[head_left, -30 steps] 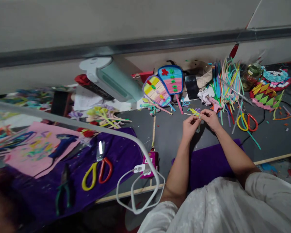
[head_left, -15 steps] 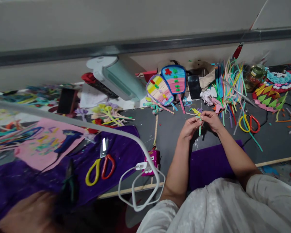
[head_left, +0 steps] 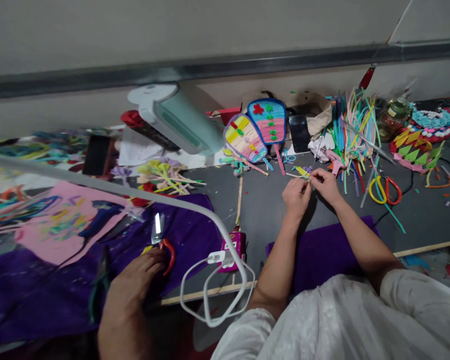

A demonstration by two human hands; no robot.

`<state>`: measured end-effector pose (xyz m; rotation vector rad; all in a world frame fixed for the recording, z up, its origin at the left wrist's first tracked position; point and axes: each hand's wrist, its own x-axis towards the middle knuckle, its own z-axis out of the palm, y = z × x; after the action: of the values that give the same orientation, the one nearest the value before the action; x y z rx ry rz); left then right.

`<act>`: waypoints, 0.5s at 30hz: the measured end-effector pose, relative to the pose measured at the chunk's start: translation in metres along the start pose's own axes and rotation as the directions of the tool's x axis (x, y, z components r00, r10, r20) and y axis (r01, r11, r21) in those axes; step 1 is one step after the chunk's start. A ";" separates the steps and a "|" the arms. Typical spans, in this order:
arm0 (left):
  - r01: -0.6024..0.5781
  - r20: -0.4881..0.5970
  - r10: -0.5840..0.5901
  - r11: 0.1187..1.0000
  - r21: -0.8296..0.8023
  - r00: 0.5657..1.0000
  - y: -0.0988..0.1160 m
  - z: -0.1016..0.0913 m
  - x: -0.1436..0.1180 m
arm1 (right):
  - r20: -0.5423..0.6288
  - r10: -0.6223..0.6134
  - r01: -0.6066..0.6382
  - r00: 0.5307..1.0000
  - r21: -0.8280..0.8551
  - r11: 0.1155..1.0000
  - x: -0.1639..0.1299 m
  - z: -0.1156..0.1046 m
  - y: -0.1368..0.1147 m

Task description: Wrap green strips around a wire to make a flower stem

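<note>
Over the dark tabletop my left hand (head_left: 297, 196) and my right hand (head_left: 325, 184) meet, fingertips pinched together. Between them they hold a mint-green pipe cleaner, which the fingers now hide almost entirely. Just beyond the fingertips lie small yellow and purple pipe-cleaner pieces (head_left: 303, 171). Behind these stand two fan-shaped pieces, one yellow and pink (head_left: 245, 137), the other blue and pink (head_left: 268, 121). A pink glue gun (head_left: 335, 162) lies past my right hand, and a purple cloth (head_left: 330, 255) is spread under my forearms.
At left, a co-worker's hand (head_left: 135, 285) is on red-and-yellow scissors (head_left: 168, 255). A white cable (head_left: 217, 220) arches across to a magenta box (head_left: 238, 250). Upright pipe cleaners (head_left: 356, 130), a glass jar (head_left: 393, 117) and more scissors (head_left: 393, 190) are at right.
My left hand has turned so its back covers the green pipe cleaner, which hung in sight before. The co-worker's hand has moved right and up onto the scissors.
</note>
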<state>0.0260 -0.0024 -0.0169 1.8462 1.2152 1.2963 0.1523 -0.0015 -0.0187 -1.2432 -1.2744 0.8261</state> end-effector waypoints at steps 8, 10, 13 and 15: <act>0.612 0.474 -0.389 0.558 -0.561 0.790 -0.010 -0.010 0.006 | 0.182 0.152 -0.210 0.972 0.365 0.907 0.000 -0.004 -0.001; 0.696 0.592 -0.369 0.437 -0.570 0.716 -0.012 -0.015 0.007 | 0.229 0.181 -0.266 0.957 0.435 0.860 -0.002 -0.003 -0.002; 0.747 0.679 -0.319 0.361 -0.558 0.661 -0.012 -0.018 0.006 | 0.295 0.205 -0.333 0.933 0.494 0.803 -0.005 -0.003 -0.005; 0.749 0.685 -0.308 0.336 -0.570 0.660 -0.012 -0.017 0.006 | 0.316 0.207 -0.349 0.926 0.503 0.791 -0.005 -0.004 -0.007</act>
<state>0.0065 0.0068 -0.0178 0.7846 0.6290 0.7069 0.1537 -0.0085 -0.0125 -0.8765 -0.9358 1.4902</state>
